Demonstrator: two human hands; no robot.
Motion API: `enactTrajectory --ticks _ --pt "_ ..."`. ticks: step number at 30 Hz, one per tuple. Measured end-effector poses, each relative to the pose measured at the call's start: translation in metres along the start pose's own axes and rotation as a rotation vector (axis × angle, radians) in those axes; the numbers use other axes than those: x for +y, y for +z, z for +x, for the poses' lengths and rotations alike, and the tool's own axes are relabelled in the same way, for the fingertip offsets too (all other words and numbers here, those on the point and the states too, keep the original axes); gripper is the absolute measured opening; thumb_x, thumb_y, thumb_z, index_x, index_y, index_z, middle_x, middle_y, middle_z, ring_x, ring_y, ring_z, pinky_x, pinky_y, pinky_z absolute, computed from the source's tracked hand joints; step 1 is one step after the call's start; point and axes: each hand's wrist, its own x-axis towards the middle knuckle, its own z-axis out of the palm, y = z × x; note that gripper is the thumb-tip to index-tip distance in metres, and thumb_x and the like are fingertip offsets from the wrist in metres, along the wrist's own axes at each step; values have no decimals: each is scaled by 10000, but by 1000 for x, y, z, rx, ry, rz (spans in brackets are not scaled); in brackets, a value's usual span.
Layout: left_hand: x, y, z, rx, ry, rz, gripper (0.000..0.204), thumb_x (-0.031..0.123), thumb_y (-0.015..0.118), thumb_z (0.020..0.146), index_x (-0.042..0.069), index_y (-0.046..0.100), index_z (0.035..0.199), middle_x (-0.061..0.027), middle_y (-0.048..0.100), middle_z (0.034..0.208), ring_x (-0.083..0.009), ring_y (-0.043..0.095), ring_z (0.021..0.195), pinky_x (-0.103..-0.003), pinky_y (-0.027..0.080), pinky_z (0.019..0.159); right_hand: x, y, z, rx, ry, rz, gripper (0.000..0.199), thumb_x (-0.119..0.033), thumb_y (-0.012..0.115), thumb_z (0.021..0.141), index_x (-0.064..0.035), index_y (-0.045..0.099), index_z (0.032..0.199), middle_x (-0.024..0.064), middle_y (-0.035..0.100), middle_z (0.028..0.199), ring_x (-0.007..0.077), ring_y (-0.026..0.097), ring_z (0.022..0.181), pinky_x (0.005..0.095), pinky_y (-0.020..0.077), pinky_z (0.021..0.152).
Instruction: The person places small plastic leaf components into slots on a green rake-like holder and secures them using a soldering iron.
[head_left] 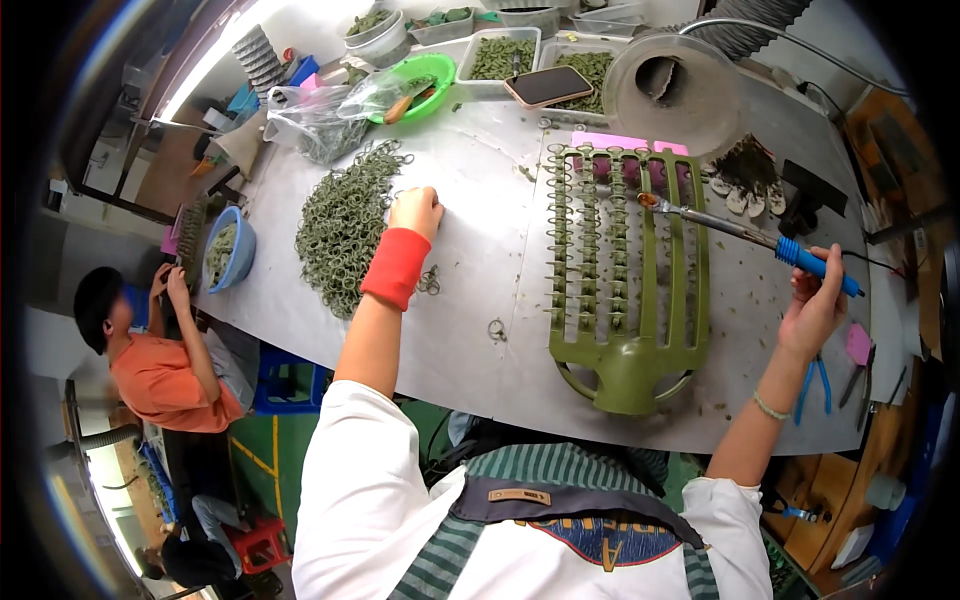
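My right hand (812, 312) grips the blue handle of a soldering iron (745, 232). The iron's brownish tip lies over an olive-green plastic frame (630, 370) with long parallel bars. Rows of small green ring parts (588, 240) stand along its left bars; the right bars look barer. At the right edge of a heap of loose green rings (345, 230) is my left hand (415, 210), fingers curled in and a red band on its wrist. What those fingers hold, if anything, is hidden. One loose ring (497, 329) lies between heap and frame.
Beyond the frame are a phone (548, 87) on tubs of green parts (503, 55), a green bowl (418, 85) and a fume duct opening (662, 80). Blue pliers (815, 385) lie at right. Left, a co-worker (160, 370) sits beyond a blue basin (232, 250).
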Motion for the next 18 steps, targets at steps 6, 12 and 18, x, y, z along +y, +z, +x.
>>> enactTrajectory --ticks 6,12,18 --pt "42 -43 17 -101 -144 -867 155 102 722 786 32 682 919 -66 677 754 -133 651 699 -260 527 660 5 -9 4 -2 -24 34 242 -239 676 864 -10 676 785 56 654 699 102 591 531 222 465 495" --pt "159 -78 21 -79 319 -1075 147 30 672 826 5 701 968 -35 670 859 -124 654 796 -227 532 720 16 -14 14 -27 -35 83 251 -238 668 875 0 673 795 73 661 735 120 597 538 250 466 487" --pt "239 -52 42 320 648 -594 103 117 727 747 113 722 850 -30 683 823 -214 601 796 -313 505 701 27 -1 14 -24 -32 100 267 -244 655 884 3 667 784 74 655 709 132 613 540 243 494 494"
